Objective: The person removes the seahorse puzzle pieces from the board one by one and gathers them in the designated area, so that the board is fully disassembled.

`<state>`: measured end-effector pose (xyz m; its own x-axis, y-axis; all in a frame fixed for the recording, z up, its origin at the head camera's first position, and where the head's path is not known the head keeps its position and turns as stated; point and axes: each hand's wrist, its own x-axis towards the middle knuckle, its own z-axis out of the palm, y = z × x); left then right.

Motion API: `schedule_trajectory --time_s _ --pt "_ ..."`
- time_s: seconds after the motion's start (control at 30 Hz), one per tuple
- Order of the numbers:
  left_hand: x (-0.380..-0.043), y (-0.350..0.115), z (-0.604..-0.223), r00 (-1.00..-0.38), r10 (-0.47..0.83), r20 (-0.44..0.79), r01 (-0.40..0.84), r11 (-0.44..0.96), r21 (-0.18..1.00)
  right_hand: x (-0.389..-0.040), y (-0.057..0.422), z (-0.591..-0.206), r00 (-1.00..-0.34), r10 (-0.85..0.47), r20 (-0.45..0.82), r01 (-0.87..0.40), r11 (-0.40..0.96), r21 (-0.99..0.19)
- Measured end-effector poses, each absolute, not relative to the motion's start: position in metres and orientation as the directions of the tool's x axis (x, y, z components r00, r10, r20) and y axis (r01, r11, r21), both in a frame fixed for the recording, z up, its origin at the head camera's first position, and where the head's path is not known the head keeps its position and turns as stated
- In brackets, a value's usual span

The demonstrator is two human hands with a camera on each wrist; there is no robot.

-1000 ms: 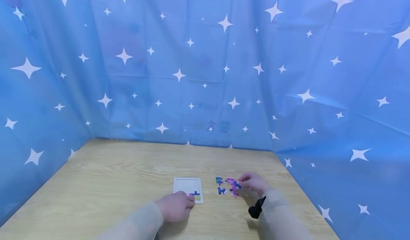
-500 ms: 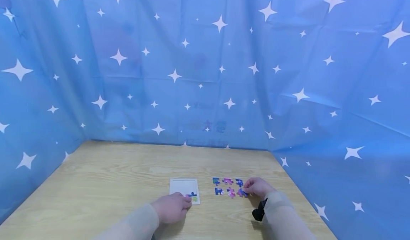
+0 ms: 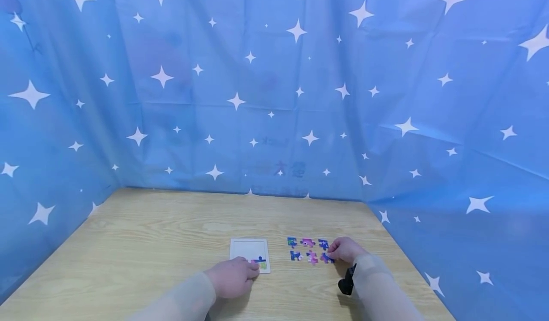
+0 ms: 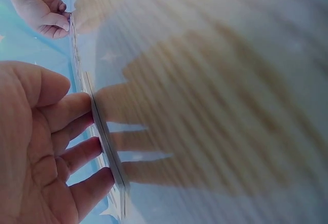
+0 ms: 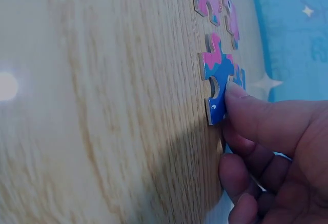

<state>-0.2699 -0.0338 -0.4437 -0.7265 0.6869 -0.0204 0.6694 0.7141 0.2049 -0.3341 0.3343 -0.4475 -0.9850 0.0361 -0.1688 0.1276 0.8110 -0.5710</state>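
The puzzle piece (image 5: 220,83) is lying on the wooden table (image 3: 171,245) at the right end of the nearer row, where the right hand (image 3: 346,250) is pinching its edge, thumb and fingers nearly closed. The left hand (image 3: 233,277) is resting on the near edge of the white tray (image 3: 244,248), fingers loosely extended, well apart from that piece. The right wrist view is showing the piece's pink knob and white dot, lost from the head; the left wrist view is showing four fingertips touching the tray. Counting the pinched one, six loose pieces (image 3: 307,242) are sitting in two rows of three; the left hand is partly covering the pieces inside the one tray, hiding their number.
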Motion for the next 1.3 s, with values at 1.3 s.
schedule_trajectory --time_s 1.3 --pt "-0.269 -0.034 -0.441 -0.748 0.661 -0.06 0.635 0.739 0.224 -0.337 0.249 -0.428 -0.99 -0.104 -0.1 -0.002 0.703 -0.711"
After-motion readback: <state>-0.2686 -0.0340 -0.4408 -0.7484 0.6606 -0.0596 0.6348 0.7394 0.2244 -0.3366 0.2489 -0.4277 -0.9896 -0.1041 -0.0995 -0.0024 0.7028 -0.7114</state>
